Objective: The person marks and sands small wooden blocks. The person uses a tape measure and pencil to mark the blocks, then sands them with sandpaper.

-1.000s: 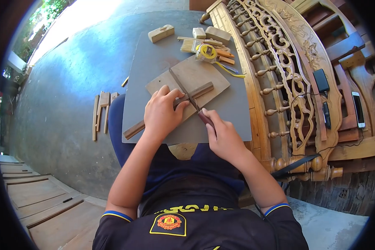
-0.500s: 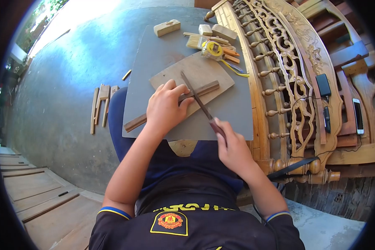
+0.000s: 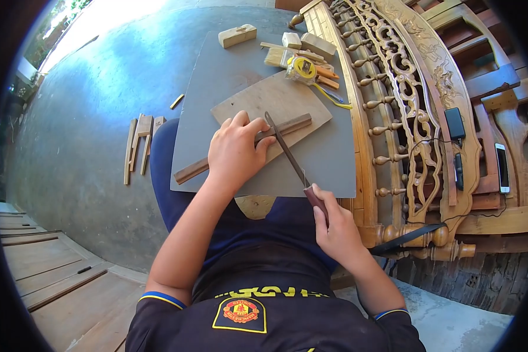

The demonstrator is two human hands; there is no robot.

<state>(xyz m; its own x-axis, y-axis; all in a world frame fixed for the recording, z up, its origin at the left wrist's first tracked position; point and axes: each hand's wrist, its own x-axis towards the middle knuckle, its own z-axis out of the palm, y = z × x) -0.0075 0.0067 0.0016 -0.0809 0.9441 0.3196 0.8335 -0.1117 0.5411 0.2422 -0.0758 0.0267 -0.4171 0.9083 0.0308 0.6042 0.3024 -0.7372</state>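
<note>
A dark brown grooved wooden strip (image 3: 192,169) lies diagonally across a flat pale wooden board (image 3: 234,108). My left hand (image 3: 236,149) is closed around the strip near its middle, pressing it on the board. My right hand (image 3: 338,230) grips the reddish-brown handle of a long, narrow dark tool that looks like a file (image 3: 291,157). Its blade crosses over the strip just right of my left fingers, with the rounded tip a little beyond the strip. Whether the blade touches the strip along its edge is hard to tell.
A grey panel (image 3: 334,158) bears the board, a tape measure (image 3: 302,69), a paintbrush (image 3: 277,57), and wooden blocks (image 3: 237,36). Carved wooden furniture (image 3: 387,105) stands close on the right, with a phone (image 3: 502,168) on it. Wood pieces (image 3: 136,146) lie on the floor at left.
My right hand has drawn the file back toward my body and slightly right, so its tip sits nearer the strip. My left hand keeps its hold on the strip.
</note>
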